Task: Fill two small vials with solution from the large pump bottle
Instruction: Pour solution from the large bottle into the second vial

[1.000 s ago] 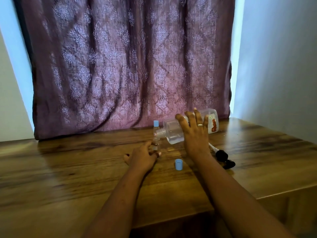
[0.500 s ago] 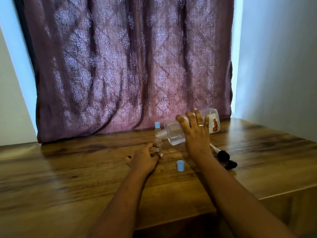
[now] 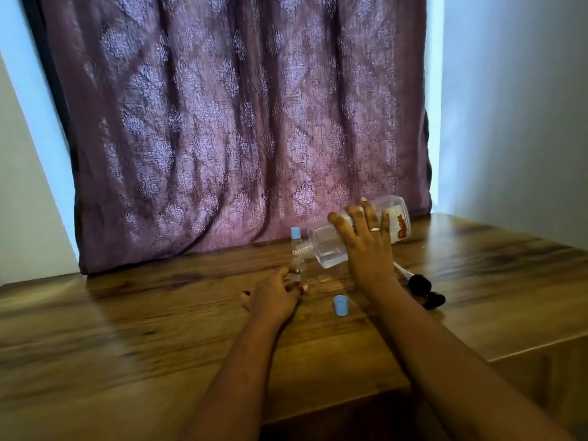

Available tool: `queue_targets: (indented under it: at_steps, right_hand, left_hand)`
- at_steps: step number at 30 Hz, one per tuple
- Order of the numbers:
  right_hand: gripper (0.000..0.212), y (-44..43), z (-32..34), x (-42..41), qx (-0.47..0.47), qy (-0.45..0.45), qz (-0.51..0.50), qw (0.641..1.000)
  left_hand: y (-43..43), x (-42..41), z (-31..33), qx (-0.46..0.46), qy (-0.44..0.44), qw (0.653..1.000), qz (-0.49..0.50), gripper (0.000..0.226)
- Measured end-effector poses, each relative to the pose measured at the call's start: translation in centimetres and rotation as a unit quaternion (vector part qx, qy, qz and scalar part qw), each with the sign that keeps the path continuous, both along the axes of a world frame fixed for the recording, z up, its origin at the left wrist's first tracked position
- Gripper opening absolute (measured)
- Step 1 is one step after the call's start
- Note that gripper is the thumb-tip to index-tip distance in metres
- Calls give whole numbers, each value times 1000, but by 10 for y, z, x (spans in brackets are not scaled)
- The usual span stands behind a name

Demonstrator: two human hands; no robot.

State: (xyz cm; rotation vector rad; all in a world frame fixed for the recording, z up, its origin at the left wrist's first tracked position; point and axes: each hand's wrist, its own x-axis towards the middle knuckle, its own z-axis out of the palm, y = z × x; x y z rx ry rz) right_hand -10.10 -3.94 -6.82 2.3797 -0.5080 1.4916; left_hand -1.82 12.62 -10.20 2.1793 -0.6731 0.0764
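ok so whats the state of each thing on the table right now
large clear plastic pump bottle: tipped nearly flat, pump off, neck at the open vial's mouth
right hand: gripping the bottle
small clear open vial: upright, uncapped
left hand: steadying the open vial's base
small vial with blue cap: upright, capped, behind the open one
loose blue cap: off, standing on the wooden table
black pump head: removed, lying on the table

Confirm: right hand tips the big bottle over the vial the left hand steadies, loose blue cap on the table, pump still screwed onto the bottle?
Not the pump. In the head view the black pump lies on the table, off the big bottle. The rest holds: right hand tips it, left hand steadies the vial, loose blue cap on the table.
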Motion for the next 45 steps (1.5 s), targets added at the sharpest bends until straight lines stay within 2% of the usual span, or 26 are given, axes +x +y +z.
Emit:
queue_targets:
  at_steps: [6,11,17,21,27,31,45]
  right_hand:
    - [101,0,0,0,-10,-1,-8,1000]
    - [97,1,-1,-1,-3,-6,-2,1000]
    - [97,3,0,-1,-5,-8,-4,1000]
    - [100,2,0,-1,-9,-4,-6,1000]
    - [101,2,0,-1,-3,-1,-2,1000]
    - [101,3,1,-3,-7,-6,0,1000]
    - [104,4,1,-3,-10,-1,0,1000]
  left_hand:
    - [1,0,-1,-1,0,1000,-4,50]
    - [2,-7,5,35,-17,999,21,53]
    - [2,0,-1,8,13,1000,-8,57]
    - [2,-4,3,22,-10,1000,14,54]
    - [1,2,0,2,8,1000,-8,53]
    - [2,-5,3,22,-15,999,21,48]
    - [1,2,-1,19,-3,1000,12,55]
